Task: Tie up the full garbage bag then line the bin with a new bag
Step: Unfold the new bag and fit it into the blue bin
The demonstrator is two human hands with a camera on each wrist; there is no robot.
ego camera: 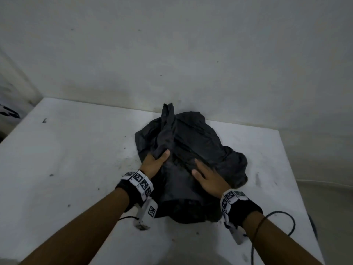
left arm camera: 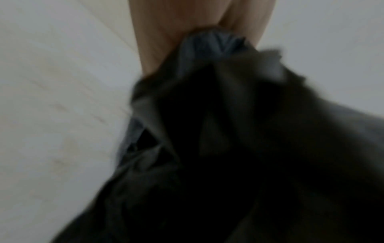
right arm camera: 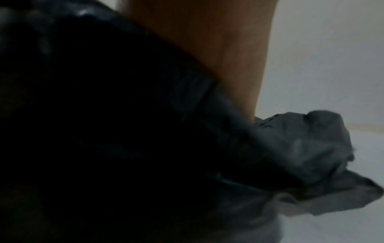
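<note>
A full black garbage bag (ego camera: 189,161) lies on a white table (ego camera: 66,169), its gathered top pointing toward the far wall. My left hand (ego camera: 156,159) grips a bunched fold of the bag's plastic on the left side; the left wrist view shows the black garbage bag (left arm camera: 218,131) bunched between my fingers (left arm camera: 158,32). My right hand (ego camera: 206,176) rests flat on the bag's right side, fingers straight. In the right wrist view the black plastic of the bag (right arm camera: 290,152) spreads under my right hand (right arm camera: 228,49). No bin or new bag is in view.
A pale wall (ego camera: 172,54) rises right behind the table. A dark cable (ego camera: 282,222) loops on the table near my right wrist. The table surface carries small dark specks, and its left edge drops off near a dark object (ego camera: 9,111).
</note>
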